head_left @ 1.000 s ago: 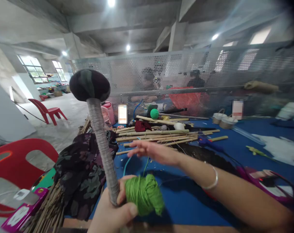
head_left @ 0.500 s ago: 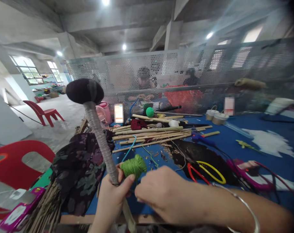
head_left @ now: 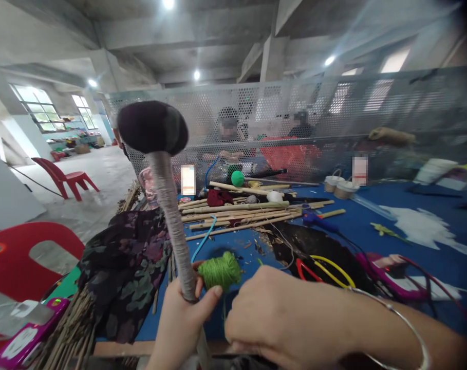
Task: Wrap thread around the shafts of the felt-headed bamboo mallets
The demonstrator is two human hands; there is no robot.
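My left hand (head_left: 183, 313) is closed around a stick wrapped in grey yarn (head_left: 175, 221). A rounded head covered in black cloth (head_left: 153, 127) tops the stick, which leans slightly left. Just beyond my left fingers is a ball of green yarn (head_left: 220, 271), near or against the fingertips. From it a thin green strand drops toward my right hand (head_left: 283, 313). That hand is a fist, back toward me, pinching what looks like the strand; its fingertips are hidden. The stick's lower end passes below my left hand.
Bamboo sticks (head_left: 233, 210) lie across the blue table (head_left: 221, 244). Scissors (head_left: 329, 270) with red and yellow handles and a blue glue gun (head_left: 320, 220) are at right. Dark floral cloth (head_left: 129, 277) drapes at left beside a red chair (head_left: 29, 257). People sit behind a perforated screen (head_left: 202, 118).
The stick, its black head and the green yarn ball have shifted right, with the head rising. Both hands have moved slightly right, and my right fist sits a little lower.
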